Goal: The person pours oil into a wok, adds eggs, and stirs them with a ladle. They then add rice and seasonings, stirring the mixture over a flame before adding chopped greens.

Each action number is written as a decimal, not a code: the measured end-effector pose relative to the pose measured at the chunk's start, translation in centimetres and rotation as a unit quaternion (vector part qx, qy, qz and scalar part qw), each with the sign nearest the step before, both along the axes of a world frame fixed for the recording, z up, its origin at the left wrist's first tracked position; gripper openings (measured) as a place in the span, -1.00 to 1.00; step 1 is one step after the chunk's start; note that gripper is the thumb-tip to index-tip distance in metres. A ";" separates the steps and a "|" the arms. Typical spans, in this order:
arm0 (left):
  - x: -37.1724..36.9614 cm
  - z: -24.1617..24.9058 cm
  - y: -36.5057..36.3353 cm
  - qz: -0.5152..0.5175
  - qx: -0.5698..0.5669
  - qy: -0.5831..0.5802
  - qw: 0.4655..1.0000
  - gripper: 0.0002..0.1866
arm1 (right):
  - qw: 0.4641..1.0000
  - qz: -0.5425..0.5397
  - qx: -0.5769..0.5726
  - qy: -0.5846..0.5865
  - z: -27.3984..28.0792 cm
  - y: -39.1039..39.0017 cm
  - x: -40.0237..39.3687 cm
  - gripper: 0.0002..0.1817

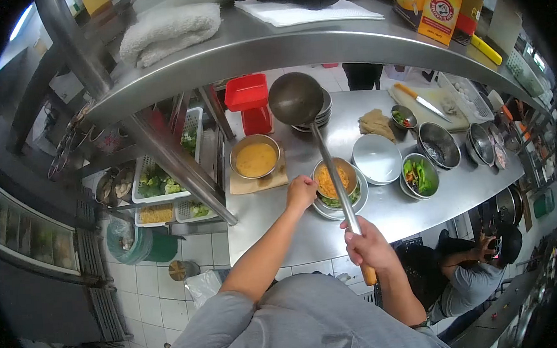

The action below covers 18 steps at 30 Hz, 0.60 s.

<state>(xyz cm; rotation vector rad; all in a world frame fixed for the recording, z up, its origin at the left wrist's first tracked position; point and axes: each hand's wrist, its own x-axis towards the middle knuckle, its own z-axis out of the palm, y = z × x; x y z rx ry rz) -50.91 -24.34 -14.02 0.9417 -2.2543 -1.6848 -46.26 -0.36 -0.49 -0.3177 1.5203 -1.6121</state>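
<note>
My right hand (367,240) is wrapped around the long handle of a large metal ladle (295,98), near its wooden end. The ladle's dark round bowl is raised beyond the table's middle, over a stack of dishes. With fingers closed, my left hand (301,193) grips the left rim of a metal bowl (354,183) of orange shredded food (325,182). That bowl sits over a white dish (325,212) with green leaves showing below it. The ladle handle crosses in front of the bowl and hides part of it.
A bowl of yellow liquid (256,161) stands on a board to the left. White plates (378,158), a bowl of green vegetables (419,175) and a knife (422,101) lie rightward. A steel shelf (271,54) spans above. Another person (470,283) is at lower right.
</note>
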 end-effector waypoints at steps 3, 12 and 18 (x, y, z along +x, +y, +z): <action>-0.6 0.1 0.0 0.006 0.011 -0.024 1.000 -0.77 | 1.000 -0.009 -0.019 -0.023 1.3 0.6 -0.3 -0.69; -2.3 -0.2 -1.0 -0.063 0.090 0.025 0.994 -0.86 | 0.999 -0.020 -0.012 0.043 4.0 -2.0 2.2 -0.45; 6.4 2.1 -4.4 -0.042 0.169 0.057 0.983 -0.90 | 0.992 0.019 0.050 0.114 2.8 -4.6 3.0 -0.34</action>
